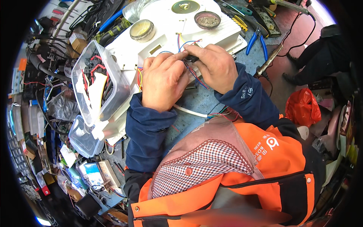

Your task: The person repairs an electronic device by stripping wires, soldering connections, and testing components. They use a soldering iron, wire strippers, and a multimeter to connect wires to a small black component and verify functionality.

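Note:
My left hand [164, 77] and my right hand [215, 66] meet over the near edge of a white plastic housing [162, 13]. Between their fingertips is a small black part [191, 58], its exact kind partly hidden by the fingers. Both hands are closed around it, thumbs and forefingers pinched together. Thin blue, red and yellow wires [179, 42] come up from the housing just beyond my fingers. More red and blue wires [196, 75] hang below the black part. A thicker white cable [191, 111] lies on the blue-grey bench under my wrists.
Two round tins, one with yellowish contents [142, 30] and one dark [207, 20], sit on the housing. Left stands a clear plastic box [121, 89] of black and red parts. Blue-handled pliers [257, 41] and a soldering iron [269, 60] lie right. A person's dark-clothed legs [315, 55] show beyond.

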Available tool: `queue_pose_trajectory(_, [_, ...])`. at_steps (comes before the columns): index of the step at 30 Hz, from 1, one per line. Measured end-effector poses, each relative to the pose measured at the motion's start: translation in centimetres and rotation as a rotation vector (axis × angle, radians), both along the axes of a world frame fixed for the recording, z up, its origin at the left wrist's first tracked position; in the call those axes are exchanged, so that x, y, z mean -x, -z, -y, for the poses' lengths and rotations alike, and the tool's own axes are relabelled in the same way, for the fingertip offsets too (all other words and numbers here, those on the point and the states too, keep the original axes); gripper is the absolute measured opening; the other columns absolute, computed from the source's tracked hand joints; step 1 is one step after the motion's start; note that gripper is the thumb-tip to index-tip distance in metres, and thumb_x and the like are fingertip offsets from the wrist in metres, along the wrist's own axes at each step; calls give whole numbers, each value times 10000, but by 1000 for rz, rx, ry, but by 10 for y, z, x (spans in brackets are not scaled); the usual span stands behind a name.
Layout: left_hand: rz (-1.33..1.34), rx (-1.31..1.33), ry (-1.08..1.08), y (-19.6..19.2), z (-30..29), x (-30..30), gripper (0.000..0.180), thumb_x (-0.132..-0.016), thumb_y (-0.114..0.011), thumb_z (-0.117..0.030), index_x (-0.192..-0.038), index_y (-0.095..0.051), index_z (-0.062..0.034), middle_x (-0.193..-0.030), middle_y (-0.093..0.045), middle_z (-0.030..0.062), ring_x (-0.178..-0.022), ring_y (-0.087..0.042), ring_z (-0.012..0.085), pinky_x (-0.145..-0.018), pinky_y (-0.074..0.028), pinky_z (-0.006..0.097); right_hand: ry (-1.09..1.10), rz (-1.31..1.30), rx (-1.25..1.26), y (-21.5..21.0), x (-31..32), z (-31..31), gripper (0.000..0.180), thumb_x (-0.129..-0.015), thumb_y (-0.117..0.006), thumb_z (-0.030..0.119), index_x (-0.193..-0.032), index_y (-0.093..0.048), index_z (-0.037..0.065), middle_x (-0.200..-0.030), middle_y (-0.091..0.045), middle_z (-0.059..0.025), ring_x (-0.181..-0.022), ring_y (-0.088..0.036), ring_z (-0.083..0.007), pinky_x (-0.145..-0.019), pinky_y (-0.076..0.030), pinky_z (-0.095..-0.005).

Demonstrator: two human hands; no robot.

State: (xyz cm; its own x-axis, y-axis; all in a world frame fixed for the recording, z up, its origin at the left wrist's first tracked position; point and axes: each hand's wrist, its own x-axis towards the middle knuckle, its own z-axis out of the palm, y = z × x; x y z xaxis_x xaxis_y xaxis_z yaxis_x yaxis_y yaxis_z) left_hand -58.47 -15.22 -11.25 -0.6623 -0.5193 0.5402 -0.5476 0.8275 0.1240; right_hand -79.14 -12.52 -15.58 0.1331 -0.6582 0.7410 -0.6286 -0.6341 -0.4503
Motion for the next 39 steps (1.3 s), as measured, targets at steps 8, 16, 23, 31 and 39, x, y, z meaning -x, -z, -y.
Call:
queue_pose_trajectory(8, [-22, -40, -48, 0, -2, 4, 142, -823, -792, -131, -911, -689, -87, -1181, -795, 22, -1085, -705, 248, -916, -471, 429, -22, 98, 60, 10, 0, 2, 399, -815, -782, -116, -1187, -715, 12, -1044, -718, -163, -950, -733, -342, -825, -605, -397])
queue_pose_trajectory(16, [-30, -23, -91, 5, -3, 7, 144, -823, -795, -141, -877, -669, -100, -1155, -801, 8, -1052, -718, 239, -895, -472, 425, -24, 93, 38, 13, 2, 1, 292, -797, -767, -76, -1068, -746, 31, -1080, -705, -150, -973, -722, -355, -833, -605, -424])
queue_pose_trajectory(23, [-39, -19, -86, 5, -3, 6, 142, -837, -800, -133, -867, -664, -107, -1153, -802, -2, -1051, -721, 228, -889, -470, 415, 23, 182, -28, -7, 14, -16, 226, -834, -803, -42, -1044, -770, 36, -1106, -720, -145, -990, -740, -325, -856, -602, -371])
queue_pose_trajectory(31, [-60, 17, -94, 7, -5, 7, 122, -861, -807, -133, -861, -686, -121, -1150, -811, -11, -1031, -726, 223, -887, -467, 401, 186, 1289, -180, -5, 148, 20, 649, -963, -795, 48, -1510, -470, -78, -1128, -727, -143, -901, -705, -194, -751, -569, -319])
queue_pose_trajectory(39, [-48, 4, -67, 9, -1, 11, 131, -832, -805, -114, -892, -689, -124, -1187, -807, 11, -1041, -711, 239, -889, -451, 401, -37, 1230, -179, -3, 294, 88, 293, -1090, -702, 214, -1377, -646, 187, -1100, -724, -26, -901, -692, -175, -745, -568, -320])
